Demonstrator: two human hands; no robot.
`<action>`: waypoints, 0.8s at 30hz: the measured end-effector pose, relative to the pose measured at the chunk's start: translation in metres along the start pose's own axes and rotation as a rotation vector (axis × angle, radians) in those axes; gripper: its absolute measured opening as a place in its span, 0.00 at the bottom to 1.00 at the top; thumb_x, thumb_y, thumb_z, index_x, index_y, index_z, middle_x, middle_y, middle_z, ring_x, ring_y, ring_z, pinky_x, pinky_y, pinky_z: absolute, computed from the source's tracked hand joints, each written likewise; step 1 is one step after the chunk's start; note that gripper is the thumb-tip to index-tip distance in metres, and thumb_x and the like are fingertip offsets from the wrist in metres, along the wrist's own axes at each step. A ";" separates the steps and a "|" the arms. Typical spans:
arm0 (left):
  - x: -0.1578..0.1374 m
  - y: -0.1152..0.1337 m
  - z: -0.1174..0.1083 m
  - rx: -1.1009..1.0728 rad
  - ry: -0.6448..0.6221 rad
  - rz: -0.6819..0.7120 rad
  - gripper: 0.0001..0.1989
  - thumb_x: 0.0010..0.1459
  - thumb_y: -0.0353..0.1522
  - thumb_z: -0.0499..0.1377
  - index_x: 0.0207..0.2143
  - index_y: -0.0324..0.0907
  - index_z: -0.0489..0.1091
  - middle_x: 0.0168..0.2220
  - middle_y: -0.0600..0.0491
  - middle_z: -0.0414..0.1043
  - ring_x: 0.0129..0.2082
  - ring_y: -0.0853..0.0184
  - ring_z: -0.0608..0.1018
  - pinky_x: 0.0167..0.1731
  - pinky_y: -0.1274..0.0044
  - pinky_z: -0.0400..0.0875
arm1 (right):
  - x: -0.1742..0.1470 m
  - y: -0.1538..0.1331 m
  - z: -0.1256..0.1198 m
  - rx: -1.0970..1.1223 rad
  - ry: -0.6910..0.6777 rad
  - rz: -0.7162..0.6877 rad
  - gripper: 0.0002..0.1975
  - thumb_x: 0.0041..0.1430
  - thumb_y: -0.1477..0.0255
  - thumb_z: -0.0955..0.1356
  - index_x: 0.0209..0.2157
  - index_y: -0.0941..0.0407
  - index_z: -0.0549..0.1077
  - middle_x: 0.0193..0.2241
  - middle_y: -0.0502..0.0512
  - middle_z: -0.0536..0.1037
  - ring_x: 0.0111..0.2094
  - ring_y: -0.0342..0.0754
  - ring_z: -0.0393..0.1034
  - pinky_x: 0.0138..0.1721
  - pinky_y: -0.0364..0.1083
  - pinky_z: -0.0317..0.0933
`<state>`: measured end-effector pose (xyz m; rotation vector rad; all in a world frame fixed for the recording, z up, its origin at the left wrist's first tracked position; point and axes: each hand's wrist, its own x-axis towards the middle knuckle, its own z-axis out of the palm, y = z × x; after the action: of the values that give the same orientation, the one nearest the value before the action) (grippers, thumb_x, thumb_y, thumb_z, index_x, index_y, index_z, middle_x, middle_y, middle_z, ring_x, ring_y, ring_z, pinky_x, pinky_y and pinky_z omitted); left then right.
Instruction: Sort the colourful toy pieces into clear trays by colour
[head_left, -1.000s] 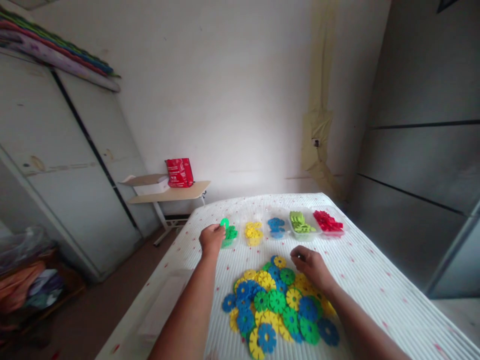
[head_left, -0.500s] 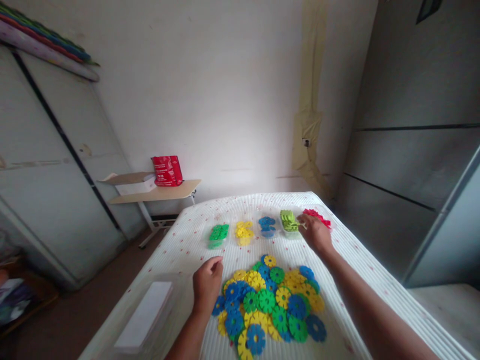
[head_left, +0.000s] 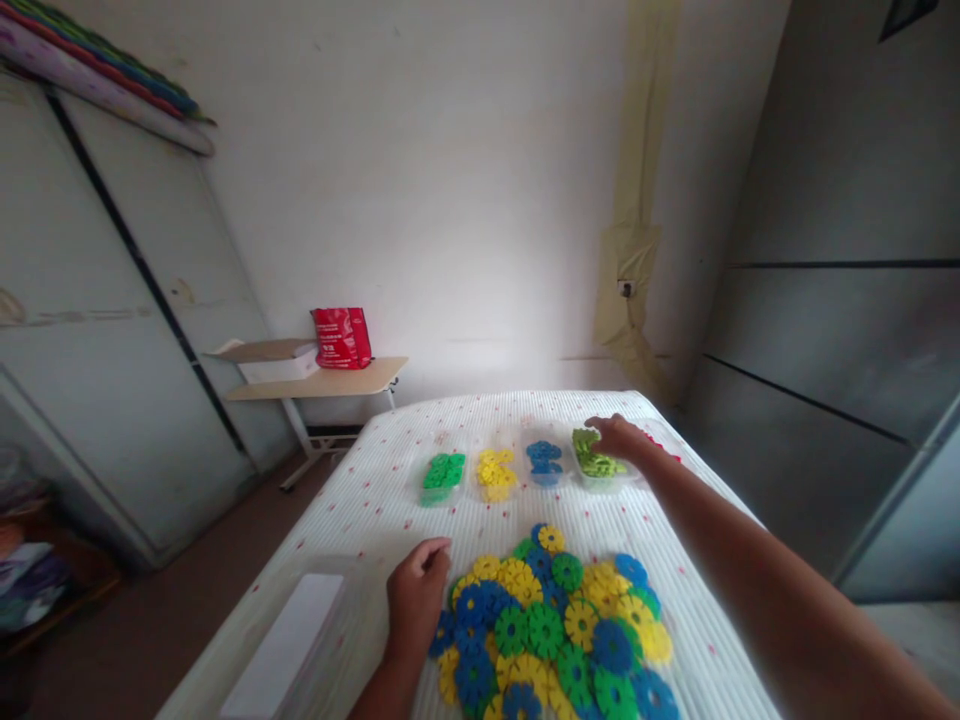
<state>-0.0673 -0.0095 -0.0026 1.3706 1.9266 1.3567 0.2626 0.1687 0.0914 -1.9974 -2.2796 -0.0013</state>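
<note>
My right hand [head_left: 619, 436] reaches over the clear tub of light green plastic pieces [head_left: 596, 462], its fingers apart and pointing left above the tub's far part. No piece shows clearly between them. My left hand [head_left: 417, 592] rests on the cloth with its fingers curled closed, and nothing is visible in it. It lies at the left edge of a heap of notched plastic discs [head_left: 546, 628] in blue, green and yellow. Behind my right hand and wrist, the red pieces [head_left: 664, 446] are mostly hidden.
Clear tubs of green pieces [head_left: 444, 472], yellow pieces [head_left: 496, 470] and blue pieces [head_left: 544, 462] stand in a row to the left. A clear container with a white slab [head_left: 289, 640] lies front left. A side table [head_left: 360, 376] holds a red bag [head_left: 341, 338].
My right hand has moved from the tub's right side, where it pinched a light green piece, to over its far part. My left hand stays by the heap. The view has shifted slightly.
</note>
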 end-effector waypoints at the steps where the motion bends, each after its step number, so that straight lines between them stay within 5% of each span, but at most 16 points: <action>1: 0.000 0.001 0.000 -0.002 0.003 -0.002 0.18 0.44 0.39 0.53 0.31 0.39 0.75 0.26 0.50 0.77 0.27 0.62 0.77 0.28 0.76 0.70 | 0.003 0.001 0.002 -0.006 -0.010 -0.002 0.28 0.47 0.69 0.67 0.53 0.50 0.66 0.39 0.58 0.75 0.45 0.54 0.68 0.38 0.47 0.60; 11: -0.001 0.003 -0.001 -0.032 0.010 -0.023 0.17 0.43 0.40 0.54 0.30 0.39 0.75 0.24 0.51 0.76 0.23 0.63 0.76 0.23 0.77 0.69 | 0.011 0.007 0.009 -0.034 0.022 -0.062 0.20 0.48 0.67 0.68 0.45 0.49 0.71 0.39 0.53 0.76 0.42 0.50 0.68 0.36 0.45 0.59; 24: -0.001 0.001 0.000 -0.067 0.004 -0.029 0.18 0.44 0.40 0.53 0.31 0.38 0.75 0.21 0.53 0.74 0.21 0.65 0.74 0.23 0.77 0.68 | 0.000 0.017 -0.034 -0.321 0.064 -0.216 0.15 0.43 0.77 0.70 0.36 0.53 0.75 0.41 0.60 0.72 0.48 0.59 0.58 0.43 0.55 0.52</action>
<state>-0.0664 -0.0099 -0.0017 1.3040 1.8790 1.3986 0.2822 0.1685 0.1236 -1.8334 -2.5745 -0.4697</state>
